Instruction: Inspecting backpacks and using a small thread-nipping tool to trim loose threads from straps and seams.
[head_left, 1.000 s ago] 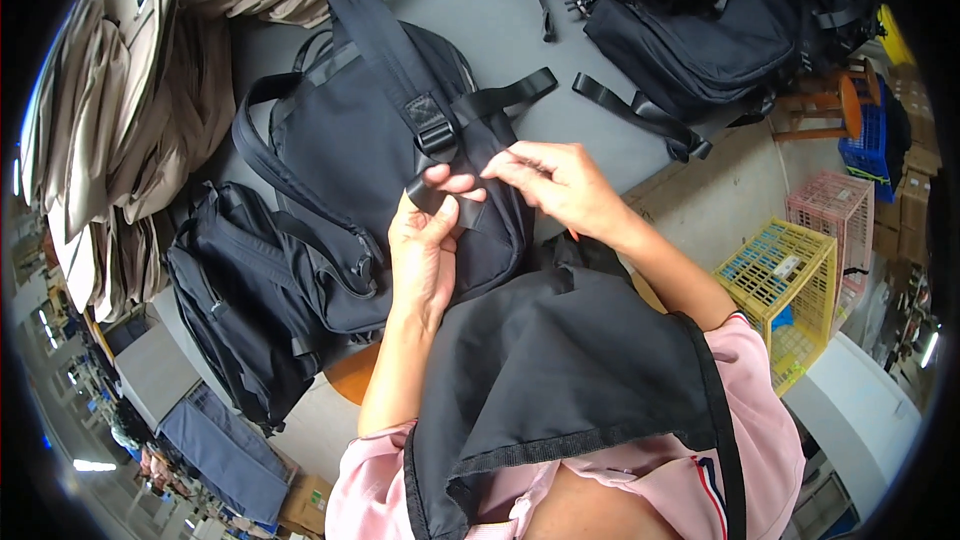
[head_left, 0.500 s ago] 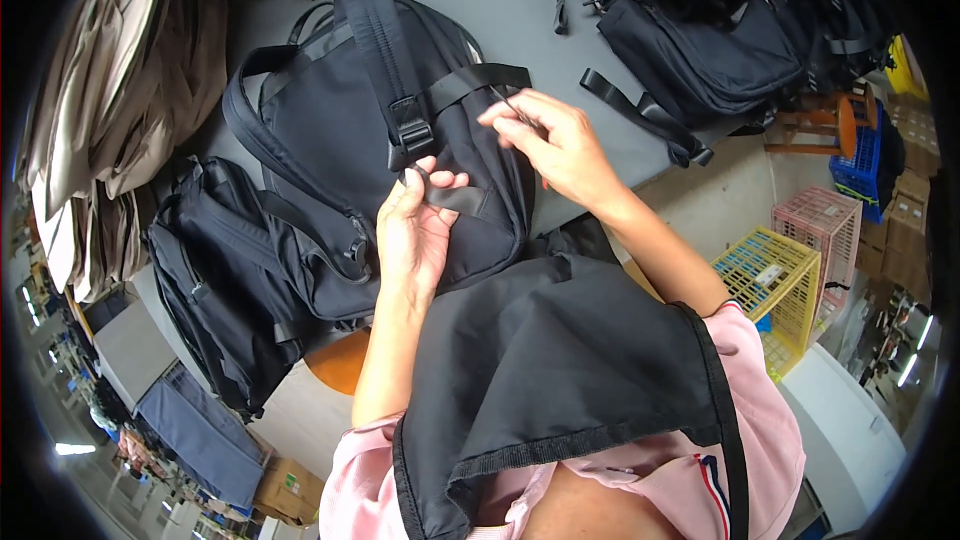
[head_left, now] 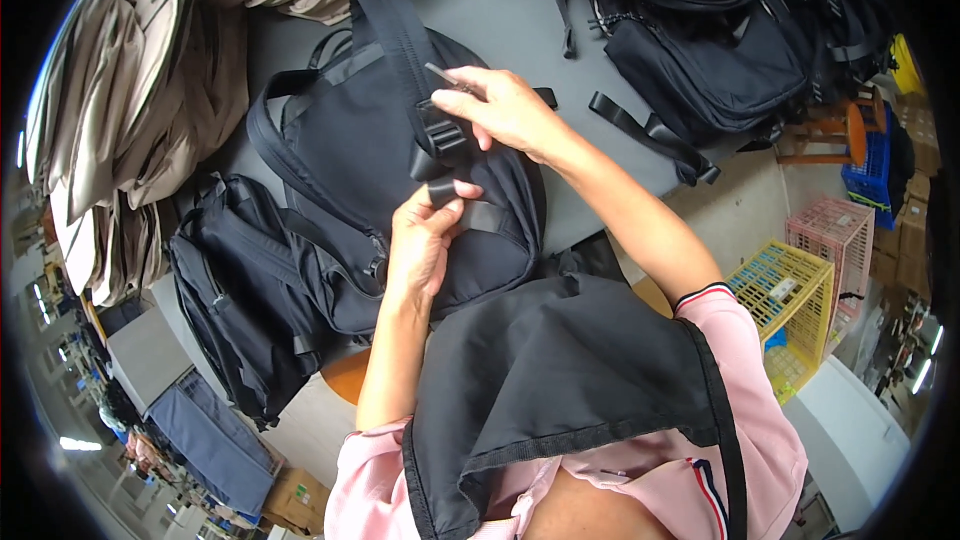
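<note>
So a grey surface [head_left: 500, 30] is mostly covered, and the main black backpack [head_left: 345, 160] is laid on its near part, right in front of the wearer, straps up. Its long axis is run away from the wearer with a slight lean left: carry loop pointed to the far left, base toward the body. A smaller black pack [head_left: 250, 290] is parked against its left side. The webbing [head_left: 442, 193] is pinched between the thumb and fingers of the left hand [head_left: 418, 240], just below the buckle [head_left: 446, 138]. A slim dark tool [head_left: 438, 72] is gripped in the right hand [head_left: 500, 112], above the buckle; its exact kind can't be told. Progress-wise, the shoulder strap and buckle look already joined, but the webbing end isn't laid flat, so that bit seems unfinished.
</note>
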Available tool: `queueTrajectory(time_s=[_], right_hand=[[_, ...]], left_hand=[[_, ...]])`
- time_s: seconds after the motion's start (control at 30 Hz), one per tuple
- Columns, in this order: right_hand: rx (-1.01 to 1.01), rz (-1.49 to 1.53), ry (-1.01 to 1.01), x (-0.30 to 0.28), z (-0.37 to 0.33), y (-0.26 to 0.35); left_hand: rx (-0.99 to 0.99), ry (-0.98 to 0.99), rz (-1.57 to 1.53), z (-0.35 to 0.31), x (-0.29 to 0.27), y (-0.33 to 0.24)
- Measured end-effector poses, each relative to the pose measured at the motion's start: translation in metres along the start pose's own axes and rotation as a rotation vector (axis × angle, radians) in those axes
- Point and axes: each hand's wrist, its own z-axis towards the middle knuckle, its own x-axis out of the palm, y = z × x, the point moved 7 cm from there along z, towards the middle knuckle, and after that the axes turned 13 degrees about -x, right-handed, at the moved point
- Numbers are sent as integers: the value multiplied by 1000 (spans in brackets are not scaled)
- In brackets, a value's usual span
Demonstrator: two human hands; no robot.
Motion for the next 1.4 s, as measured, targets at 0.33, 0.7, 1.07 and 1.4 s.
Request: queueTrajectory(time_s=[0.33,0.7,1.07,1.4], right_hand=[[-197,-83,52,19,-26,47],[-435,-427,-4,-9,-53,73],[-390,-494,-207,-20,-86,100],[-395,-666,-106,-19,-89,88]], left_hand=[[347,-144,175,-31,6,-54],[317,0,163,-30,35,-53],[310,-21,221,-32,38,-51],[279,-17,232,-32,44,-47]])
